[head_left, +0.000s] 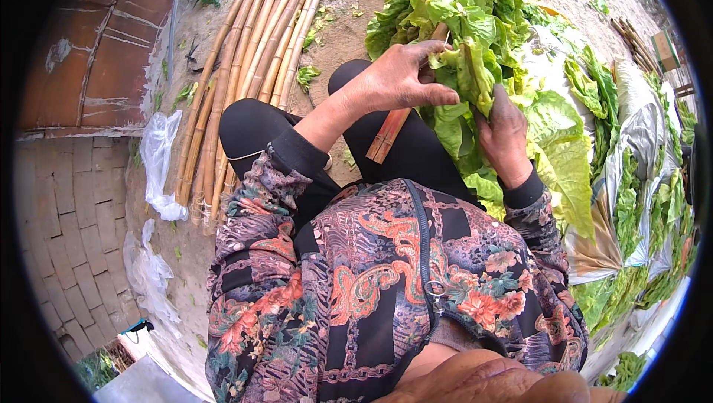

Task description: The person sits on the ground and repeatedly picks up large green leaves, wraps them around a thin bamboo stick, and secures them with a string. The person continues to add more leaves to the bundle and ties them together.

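Note:
Large yellow-green leaves, like tobacco leaves (464, 2), hang thickly along a split bamboo stick (388, 135). Its near end lies over my knees. My left hand (405, 80) is above the stick, fingers curled and thumb stretched toward a leaf; what it grips is hidden, though a pale thread shows by its fingertips. On the right, my right hand (505, 132) pinches a small bunch of curled leaves (479, 69) by its lower end, thumb and fingers closed around it. More broad leaves (557, 150) spread beside my right forearm.
Several long bamboo poles (260, 31) lie on the ground to my left, near crumpled clear plastic (157, 158). White sheeting (639, 113) with more leaf piles is at the right. A brick-paved area (82, 232) and a rusty brown panel (96, 46) are at the far left.

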`<action>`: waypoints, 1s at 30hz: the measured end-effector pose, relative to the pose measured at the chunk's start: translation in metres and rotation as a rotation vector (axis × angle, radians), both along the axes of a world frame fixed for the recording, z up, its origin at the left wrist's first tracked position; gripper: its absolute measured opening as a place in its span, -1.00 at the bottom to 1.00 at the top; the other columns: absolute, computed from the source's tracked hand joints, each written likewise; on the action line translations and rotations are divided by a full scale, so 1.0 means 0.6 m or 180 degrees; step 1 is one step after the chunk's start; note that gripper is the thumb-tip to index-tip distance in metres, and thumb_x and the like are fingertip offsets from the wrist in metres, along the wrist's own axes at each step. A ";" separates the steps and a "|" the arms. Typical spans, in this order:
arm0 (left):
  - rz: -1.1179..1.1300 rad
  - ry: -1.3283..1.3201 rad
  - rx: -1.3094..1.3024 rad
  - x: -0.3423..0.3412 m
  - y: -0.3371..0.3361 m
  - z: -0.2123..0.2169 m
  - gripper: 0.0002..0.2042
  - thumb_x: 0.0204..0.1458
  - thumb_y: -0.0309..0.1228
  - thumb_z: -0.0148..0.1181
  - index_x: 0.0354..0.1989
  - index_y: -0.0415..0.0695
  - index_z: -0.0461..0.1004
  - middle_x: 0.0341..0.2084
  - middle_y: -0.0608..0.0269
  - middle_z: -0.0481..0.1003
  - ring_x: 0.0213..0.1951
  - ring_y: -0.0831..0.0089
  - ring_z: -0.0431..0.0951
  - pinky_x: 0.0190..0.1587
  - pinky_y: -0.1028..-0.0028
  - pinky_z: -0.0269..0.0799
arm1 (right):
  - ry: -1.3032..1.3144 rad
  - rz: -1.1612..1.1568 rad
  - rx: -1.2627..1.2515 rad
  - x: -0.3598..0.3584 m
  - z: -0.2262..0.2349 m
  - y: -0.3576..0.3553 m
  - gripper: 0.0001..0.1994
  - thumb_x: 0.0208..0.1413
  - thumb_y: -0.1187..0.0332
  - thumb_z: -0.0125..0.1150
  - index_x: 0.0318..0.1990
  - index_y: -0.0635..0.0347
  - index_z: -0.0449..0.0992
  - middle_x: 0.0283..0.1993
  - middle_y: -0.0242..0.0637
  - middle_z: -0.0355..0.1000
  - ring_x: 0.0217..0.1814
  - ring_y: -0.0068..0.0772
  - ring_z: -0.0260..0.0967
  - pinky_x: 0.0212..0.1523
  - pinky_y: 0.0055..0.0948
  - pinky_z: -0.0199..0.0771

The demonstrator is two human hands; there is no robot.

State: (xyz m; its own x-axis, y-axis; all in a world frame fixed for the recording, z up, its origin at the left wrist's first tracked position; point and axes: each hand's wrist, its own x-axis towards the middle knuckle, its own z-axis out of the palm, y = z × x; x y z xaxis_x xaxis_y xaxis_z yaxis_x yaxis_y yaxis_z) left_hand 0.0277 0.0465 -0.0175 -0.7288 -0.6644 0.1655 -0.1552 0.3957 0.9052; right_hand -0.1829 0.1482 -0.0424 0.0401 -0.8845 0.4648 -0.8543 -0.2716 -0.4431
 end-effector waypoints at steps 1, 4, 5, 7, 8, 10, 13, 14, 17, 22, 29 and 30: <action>0.0054 0.0422 -0.0220 -0.016 0.010 0.004 -0.41 -0.08 -0.14 0.33 0.03 -0.30 0.33 -0.36 0.34 0.49 -0.29 0.63 0.44 -0.18 0.59 0.38 | 0.0003 0.0052 -0.0052 0.022 0.009 0.001 -0.66 -0.26 0.56 0.23 -0.29 0.23 0.23 -0.41 -0.06 0.31 -0.35 0.08 0.31 -0.39 -0.13 0.30; 0.0305 0.1089 0.0941 -0.030 0.027 0.012 -0.69 0.03 -0.28 0.24 -0.17 -0.28 0.46 -0.34 0.33 0.51 -0.27 0.64 0.45 -0.17 0.59 0.40 | -0.0248 0.0270 -0.0131 0.043 0.003 -0.001 -0.67 -0.23 0.55 0.22 -0.29 0.25 0.21 -0.38 -0.03 0.31 -0.37 0.12 0.29 -0.39 -0.11 0.29; 0.0289 0.1182 0.0900 -0.032 0.024 0.008 -0.68 0.01 -0.28 0.24 -0.20 -0.29 0.47 -0.37 0.31 0.52 -0.29 0.65 0.45 -0.20 0.57 0.41 | -0.0356 0.0397 0.0386 0.037 0.007 0.002 -0.58 -0.11 0.45 0.24 -0.07 0.33 0.26 -0.15 0.05 0.37 -0.11 0.08 0.36 -0.14 -0.19 0.37; 0.0246 0.1271 0.0799 -0.039 0.022 0.006 -0.68 -0.02 -0.28 0.25 -0.21 -0.31 0.49 -0.39 0.29 0.53 -0.32 0.66 0.45 -0.22 0.56 0.42 | -0.1043 0.1013 0.0892 0.010 0.010 0.008 -0.43 -0.04 0.36 0.22 0.12 0.37 0.15 0.06 0.09 0.28 0.14 0.00 0.22 0.09 -0.27 0.23; 0.0230 0.1264 0.0737 -0.041 0.022 0.005 -0.67 -0.02 -0.28 0.25 -0.21 -0.31 0.49 -0.39 0.29 0.53 -0.31 0.66 0.44 -0.21 0.56 0.42 | -0.1389 0.1332 0.1150 -0.002 0.013 0.010 -0.35 0.00 0.32 0.22 0.21 0.39 0.09 0.16 0.11 0.23 0.26 -0.04 0.16 0.20 -0.31 0.16; 0.0184 0.1042 0.0488 -0.045 0.022 0.005 -0.63 -0.05 -0.28 0.29 -0.17 -0.31 0.48 -0.35 0.29 0.53 -0.29 0.65 0.44 -0.17 0.54 0.41 | -0.1822 0.1030 0.1857 -0.022 0.018 0.022 -0.37 0.10 0.29 0.15 0.26 0.40 0.07 0.23 0.00 0.18 0.32 -0.22 0.05 0.28 -0.36 0.01; -0.0102 0.1159 0.0740 -0.042 0.027 -0.001 -0.63 -0.02 -0.35 0.29 -0.10 -0.32 0.44 -0.34 0.32 0.50 -0.29 0.65 0.42 -0.21 0.63 0.37 | -0.3052 0.0938 0.2136 -0.044 0.027 0.034 -0.57 0.13 0.40 0.10 0.14 0.35 0.28 0.00 -0.33 0.38 0.02 -0.54 0.26 0.08 -0.53 0.23; 0.0073 0.0117 0.0601 -0.019 0.020 0.029 -0.66 0.03 -0.33 0.23 -0.10 -0.32 0.43 -0.45 0.35 0.46 -0.40 0.68 0.39 -0.36 0.64 0.34 | -0.3193 0.0346 0.2202 -0.056 0.028 0.039 -0.64 0.14 0.43 0.08 0.09 0.34 0.33 -0.07 -0.39 0.41 -0.06 -0.57 0.29 0.00 -0.53 0.28; 0.0535 0.0052 -0.0137 0.018 -0.011 0.032 -0.78 0.16 -0.38 0.03 -0.17 -0.28 0.47 -0.65 0.45 0.31 -0.60 0.73 0.23 -0.58 0.61 0.15 | -0.1941 0.0404 0.1804 -0.096 -0.032 0.010 -0.73 0.15 0.42 0.06 -0.01 0.34 0.41 -0.20 -0.34 0.46 -0.18 -0.58 0.29 -0.10 -0.50 0.31; 0.0816 -0.0868 -0.0959 0.078 -0.039 0.048 -0.81 0.06 -0.36 0.10 -0.29 -0.21 0.55 -0.53 0.11 0.55 -0.47 0.36 0.56 -0.40 0.41 0.42 | 0.0681 0.0206 0.1508 -0.054 -0.074 -0.030 -0.67 0.04 0.32 0.13 -0.05 0.28 0.43 -0.30 0.12 0.44 -0.23 0.13 0.39 -0.24 -0.08 0.39; 0.0107 -0.1198 -0.0916 0.103 -0.045 0.034 -0.81 0.00 -0.32 0.13 -0.30 -0.13 0.57 -0.46 0.13 0.56 -0.38 0.18 0.56 -0.30 0.33 0.44 | -0.0475 0.0493 0.0753 0.017 -0.145 -0.162 -0.73 -0.09 0.44 0.07 -0.17 0.32 0.43 -0.38 0.08 0.44 -0.25 0.16 0.38 -0.23 -0.06 0.37; -0.0113 -0.1340 -0.0935 0.103 -0.049 0.030 -0.81 -0.01 -0.31 0.13 -0.30 -0.12 0.57 -0.45 0.13 0.56 -0.37 0.17 0.56 -0.28 0.32 0.44 | -0.0949 0.0481 0.0333 0.017 -0.171 -0.183 -0.73 -0.09 0.45 0.06 -0.19 0.34 0.42 -0.39 0.08 0.44 -0.25 0.17 0.38 -0.22 -0.08 0.39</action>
